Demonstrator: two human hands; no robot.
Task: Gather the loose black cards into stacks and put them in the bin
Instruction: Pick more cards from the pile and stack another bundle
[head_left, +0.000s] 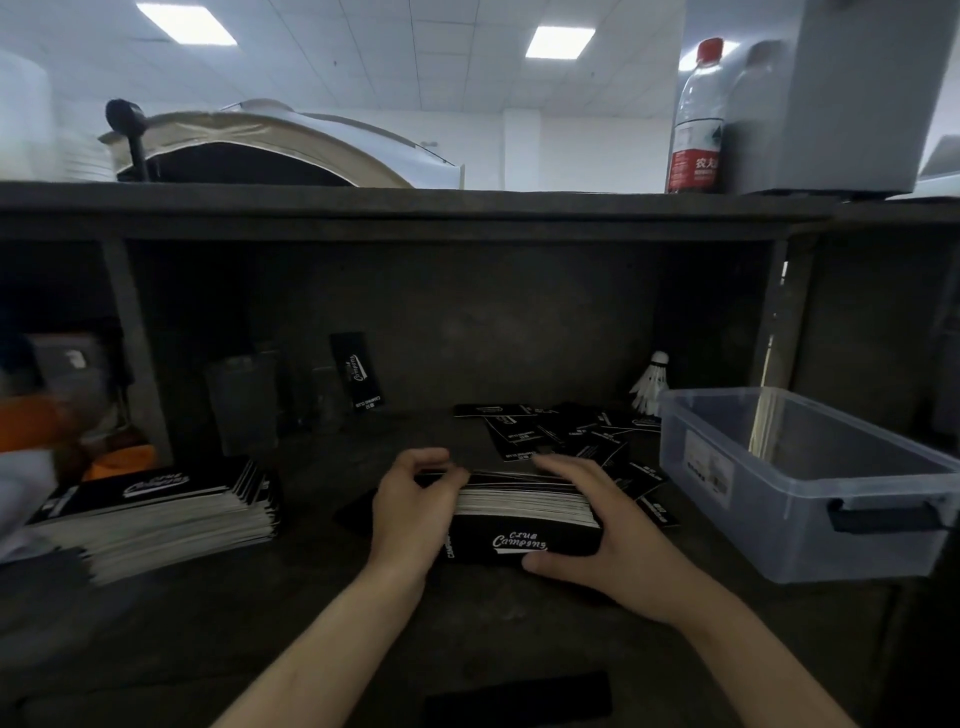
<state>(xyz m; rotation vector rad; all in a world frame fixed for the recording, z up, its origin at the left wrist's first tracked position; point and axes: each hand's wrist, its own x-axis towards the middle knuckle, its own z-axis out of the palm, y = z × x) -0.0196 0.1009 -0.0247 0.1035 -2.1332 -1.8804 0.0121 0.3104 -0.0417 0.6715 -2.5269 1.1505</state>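
Observation:
Both my hands hold one thick stack of black cards (522, 512) standing on edge on the dark table in the middle of the view. My left hand (413, 512) grips its left end with curled fingers over the top. My right hand (605, 540) wraps the right end, thumb below on the front card. Loose black cards (558, 434) lie scattered behind the stack, toward the right. A clear plastic bin (810, 519) sits at the right, apart from my hands. A second, larger stack of black cards (156, 512) lies at the left.
One black card (358, 371) leans upright against the back wall of the alcove. A shuttlecock (649, 384) stands behind the bin. A single black card (517, 699) lies near the table's front edge. A water bottle (696, 119) stands on the shelf above.

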